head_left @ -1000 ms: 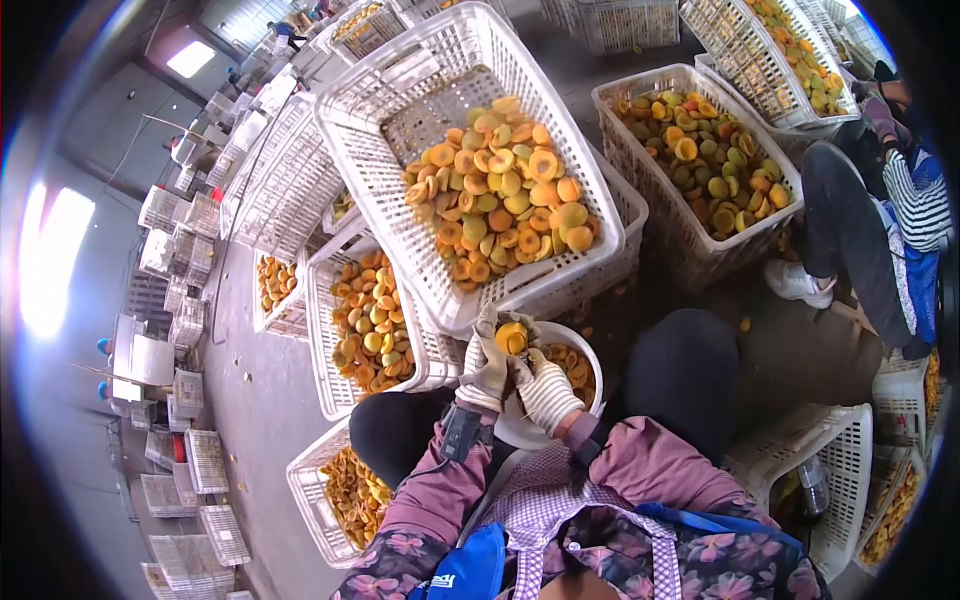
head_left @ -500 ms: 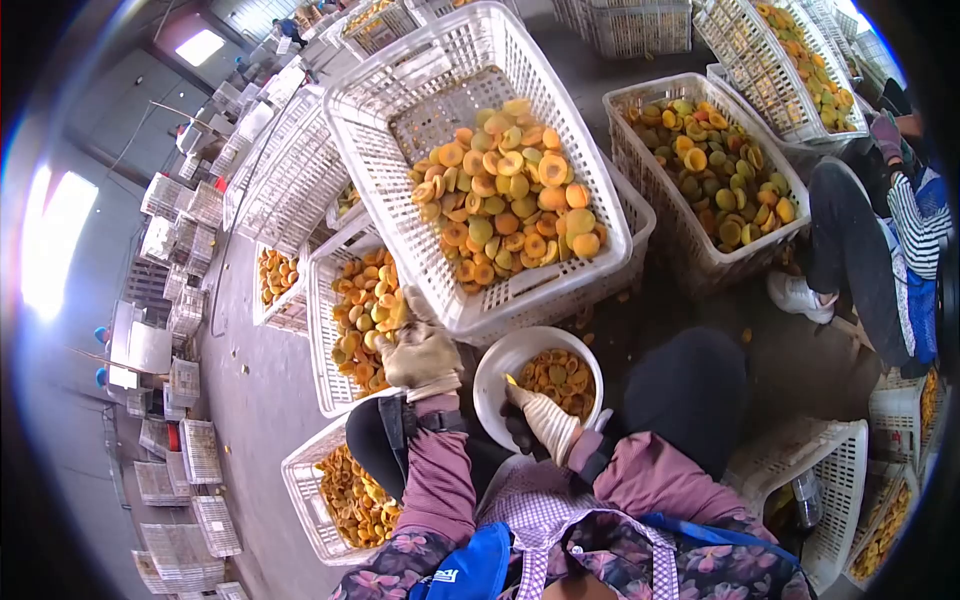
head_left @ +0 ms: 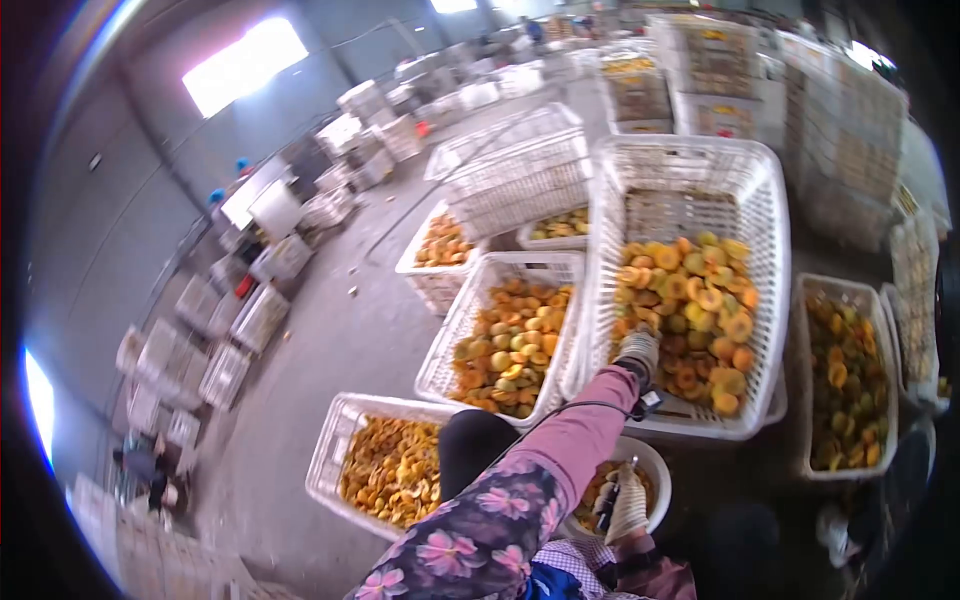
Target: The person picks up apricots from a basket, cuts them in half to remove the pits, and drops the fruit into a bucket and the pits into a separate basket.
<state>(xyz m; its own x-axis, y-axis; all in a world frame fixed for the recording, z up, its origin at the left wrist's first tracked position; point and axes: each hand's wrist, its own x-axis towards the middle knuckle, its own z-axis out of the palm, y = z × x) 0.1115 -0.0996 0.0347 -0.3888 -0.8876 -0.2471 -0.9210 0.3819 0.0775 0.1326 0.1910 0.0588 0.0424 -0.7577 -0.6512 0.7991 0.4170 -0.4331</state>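
Observation:
My left hand (head_left: 640,350), in a pale work glove, reaches into a large white crate (head_left: 765,300) of halved apricots (head_left: 690,300). Its fingers are down among the fruit and hidden, so their grip does not show. My right hand (head_left: 628,505), also gloved, is over a white bucket (head_left: 655,460) standing below the crate. Its fingers are closed round a small tool (head_left: 632,466) with a shiny tip, whose exact kind is blurred. Inside the bucket lie orange-brown pieces of fruit (head_left: 592,490), partly hidden by the hand.
Left of the big crate stands another crate of apricots (head_left: 510,345). A crate of flattened fruit pieces (head_left: 395,470) is by my left knee (head_left: 475,450). On the right is a further full crate (head_left: 845,375). Stacked crates (head_left: 715,70) rise behind.
My view has swung to the left. My left hand has moved from the crate on the left into the apricots in the large crate. My right hand stays at the bucket.

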